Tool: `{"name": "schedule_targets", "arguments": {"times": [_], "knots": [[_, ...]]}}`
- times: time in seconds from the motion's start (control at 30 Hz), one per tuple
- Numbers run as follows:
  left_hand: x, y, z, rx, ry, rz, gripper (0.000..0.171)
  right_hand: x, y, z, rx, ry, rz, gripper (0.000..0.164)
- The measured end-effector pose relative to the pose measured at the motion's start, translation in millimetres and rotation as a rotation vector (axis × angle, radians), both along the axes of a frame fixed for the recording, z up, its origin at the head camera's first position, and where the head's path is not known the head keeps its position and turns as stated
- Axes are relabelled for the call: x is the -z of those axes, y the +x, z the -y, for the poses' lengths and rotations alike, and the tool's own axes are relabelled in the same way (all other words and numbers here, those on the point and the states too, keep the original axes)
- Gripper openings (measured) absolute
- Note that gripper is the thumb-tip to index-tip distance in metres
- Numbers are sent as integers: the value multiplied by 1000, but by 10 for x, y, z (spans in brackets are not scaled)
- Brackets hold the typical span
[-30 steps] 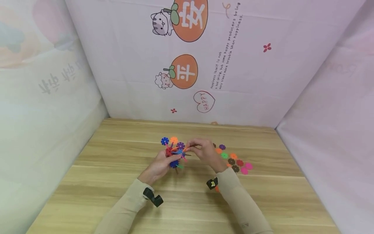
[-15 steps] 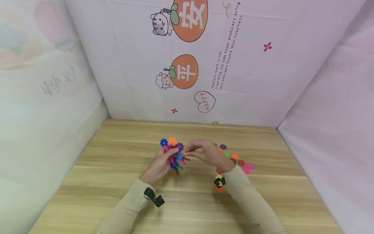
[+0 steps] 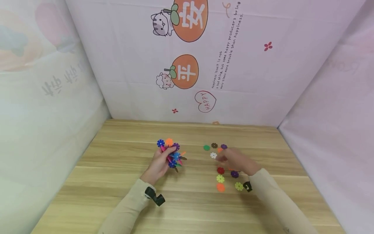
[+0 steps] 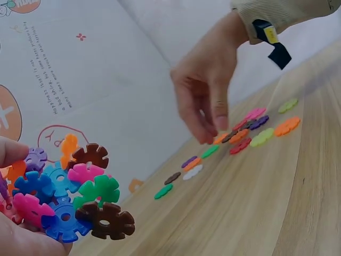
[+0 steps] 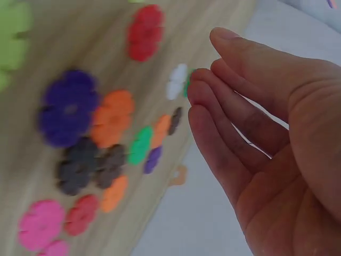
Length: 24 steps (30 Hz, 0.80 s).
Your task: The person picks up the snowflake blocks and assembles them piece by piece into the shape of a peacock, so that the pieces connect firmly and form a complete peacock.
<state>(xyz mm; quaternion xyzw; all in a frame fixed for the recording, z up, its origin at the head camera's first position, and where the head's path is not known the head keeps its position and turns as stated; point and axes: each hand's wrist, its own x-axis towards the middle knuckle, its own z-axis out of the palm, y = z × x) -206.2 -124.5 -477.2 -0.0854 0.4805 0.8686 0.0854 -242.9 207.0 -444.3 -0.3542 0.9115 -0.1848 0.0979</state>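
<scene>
My left hand (image 3: 157,165) grips a cluster of interlocked plastic snowflake discs (image 4: 65,216), its thumb across the top. Blue, pink, green, brown, purple and orange discs jut out of the cluster at different angles. Over the loose snowflake discs to the right hovers my right hand (image 3: 241,161). In the right wrist view its fingers (image 5: 224,144) are relaxed and slightly bent, and nothing sits between them and the thumb. A white disc (image 3: 213,155) lies just left of its fingertips, and a red disc (image 3: 220,170) lies below them. The hand hides some discs in the head view.
Loose discs lie flat on the wooden table (image 3: 187,208), among them a green disc (image 3: 206,148), a purple disc (image 3: 234,174), a yellow disc (image 3: 220,178) and an orange disc (image 3: 220,187). Printed cloth walls (image 3: 134,97) enclose the table at the back and both sides.
My right hand has left the cluster, where it was fitting an orange disc, and moved right over the loose discs. The orange disc stays on the cluster. The left hand has shifted slightly left.
</scene>
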Motion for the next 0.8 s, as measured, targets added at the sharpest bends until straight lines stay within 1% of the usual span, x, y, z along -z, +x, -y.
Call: {"name": "schedule_targets", "arguments": {"times": [0.07, 0.13, 0.17, 0.27, 0.4, 0.43, 0.47, 0.53, 0.6, 0.63, 0.67, 0.7, 0.8], "knots": [[11, -8, 6, -15, -1, -1, 49, 86, 39, -74, -24, 31, -21, 6], [16, -14, 12, -24, -9, -5, 43, 165, 83, -123, -33, 37, -19, 10], [17, -16, 13, -24, -13, -9, 43, 197, 106, -144, -31, 28, -19, 16], [17, -17, 11, -21, -18, -14, 40, 277, 144, -177, -16, -13, 6, 17], [19, -12, 1, -11, -29, -29, 33, 340, 144, -197, 34, -72, 51, 4], [17, -8, -2, -10, -29, -30, 31, 350, 136, -200, 49, -86, 77, 3], [16, -3, -5, -10, -31, -31, 28, 356, 128, -199, 68, -105, 115, 4], [13, 5, -11, -10, -30, -28, 25, 361, 105, -193, 97, -141, 159, 5], [7, 12, -19, -14, -32, -25, 23, 352, 77, -167, 127, -190, 176, 7], [4, 15, -24, -18, -33, -23, 22, 340, 62, -145, 141, -220, 178, 8], [5, 17, -28, -19, -33, -21, 22, 322, 45, -112, 144, -251, 160, 8], [9, 20, -31, -17, -36, -19, 21, 298, 26, -75, 144, -276, 126, 8], [20, 26, -50, -10, -39, -23, 21, 209, -36, 65, 147, -370, 60, 8]]}}
